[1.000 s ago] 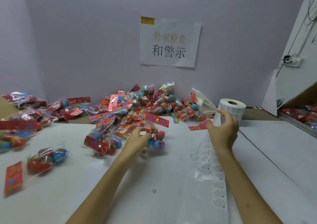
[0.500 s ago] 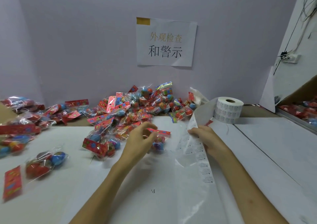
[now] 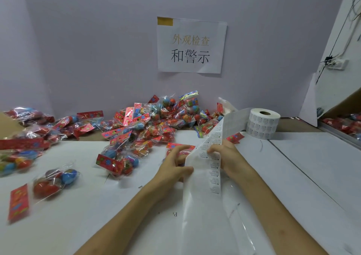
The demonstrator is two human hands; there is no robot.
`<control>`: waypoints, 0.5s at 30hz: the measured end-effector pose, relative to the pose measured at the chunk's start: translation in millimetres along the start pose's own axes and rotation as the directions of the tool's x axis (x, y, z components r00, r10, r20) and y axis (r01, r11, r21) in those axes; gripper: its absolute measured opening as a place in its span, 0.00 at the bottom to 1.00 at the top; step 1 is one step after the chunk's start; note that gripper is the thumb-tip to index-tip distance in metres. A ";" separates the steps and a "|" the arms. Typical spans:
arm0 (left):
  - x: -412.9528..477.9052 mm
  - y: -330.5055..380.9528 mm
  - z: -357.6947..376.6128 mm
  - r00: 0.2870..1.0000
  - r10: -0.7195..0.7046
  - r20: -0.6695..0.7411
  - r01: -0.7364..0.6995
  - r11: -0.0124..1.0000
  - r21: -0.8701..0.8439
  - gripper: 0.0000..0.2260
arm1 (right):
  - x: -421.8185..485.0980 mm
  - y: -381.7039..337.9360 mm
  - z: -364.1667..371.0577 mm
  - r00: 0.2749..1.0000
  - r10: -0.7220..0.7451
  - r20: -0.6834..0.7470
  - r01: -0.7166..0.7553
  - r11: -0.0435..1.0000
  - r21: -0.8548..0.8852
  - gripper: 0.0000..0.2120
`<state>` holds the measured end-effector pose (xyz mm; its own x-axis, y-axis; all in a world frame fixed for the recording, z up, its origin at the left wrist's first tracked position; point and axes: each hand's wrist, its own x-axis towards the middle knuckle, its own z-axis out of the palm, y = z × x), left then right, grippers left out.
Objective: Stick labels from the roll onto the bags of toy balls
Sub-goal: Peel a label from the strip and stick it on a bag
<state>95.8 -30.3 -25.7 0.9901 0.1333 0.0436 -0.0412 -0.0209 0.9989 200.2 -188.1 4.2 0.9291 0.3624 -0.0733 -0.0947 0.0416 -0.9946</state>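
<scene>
A white label roll stands upright at the back right of the table. Its label strip trails from the roll down toward me. My right hand pinches the strip partway along. My left hand grips a bag of toy balls with a red header card, right beside the strip, and its thumb touches the strip's edge. Most of that bag is hidden under my fingers. A pile of bags lies behind my hands.
More bags lie along the left edge, one single bag at the near left and another left of my hand. White paper sheets cover the table. A cardboard box with bags stands at far right. A paper sign hangs on the wall.
My right hand left the roll and drew the label strip down and left toward my left hand. My left hand pulled one bag away from the pile toward the strip.
</scene>
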 end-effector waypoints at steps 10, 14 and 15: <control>4.4 -2.5 -0.9 0.996 -0.041 -0.082 0.034 0.996 -0.081 0.30 | -10.8 1.5 3.1 0.743 -0.650 -0.162 0.312 0.550 -0.775 0.36; 5.7 -1.7 -4.2 0.995 -0.060 -0.077 0.048 0.986 -0.157 0.30 | -10.9 4.2 5.2 0.731 -0.678 0.085 0.465 0.403 -0.788 0.13; 6.1 -1.6 -4.8 0.995 -0.064 -0.075 0.050 0.983 -0.178 0.30 | -11.0 5.9 6.3 0.739 -0.661 0.131 0.481 0.381 -0.790 0.11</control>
<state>101.3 -24.7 -27.0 0.9780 0.2079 -0.0192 -0.0152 0.1624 0.9866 187.1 -186.0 -0.4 0.7024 0.3628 0.6124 0.6929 -0.5455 -0.4716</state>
